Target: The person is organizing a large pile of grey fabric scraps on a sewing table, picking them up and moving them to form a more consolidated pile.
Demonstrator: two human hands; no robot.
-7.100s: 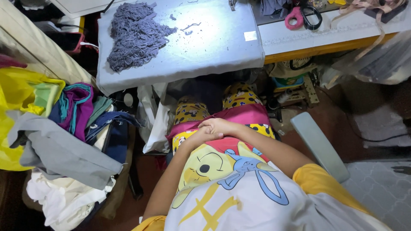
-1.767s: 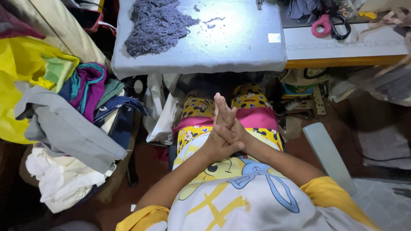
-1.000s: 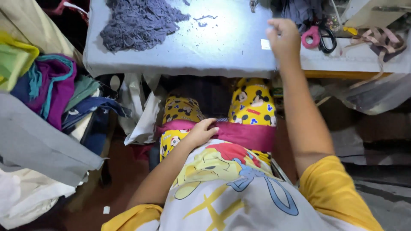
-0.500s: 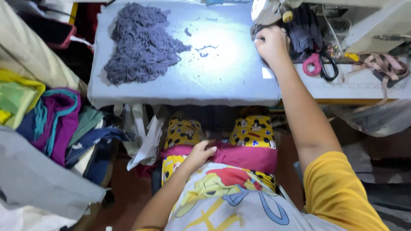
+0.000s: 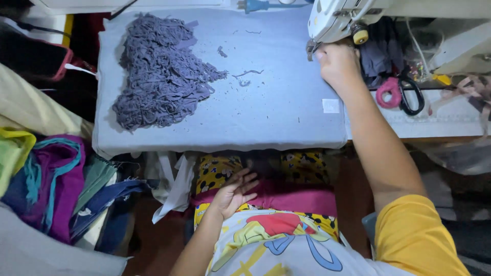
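Head view: right hand [image 5: 337, 64] reaches up, fingers curled against the sewing machine [image 5: 337, 18] on the grey surface [image 5: 276, 117]; left hand [image 5: 234, 193] rests open, fingers apart, on the lap.

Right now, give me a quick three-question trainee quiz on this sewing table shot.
1. True or false: the right hand is at the sewing machine.
2. Where does the left hand rest? A) on the pile of grey scraps B) on the lap C) on the scissors
3. What colour are the scissors' handles?

Key: 1 true; 2 B; 3 one pink, one black.
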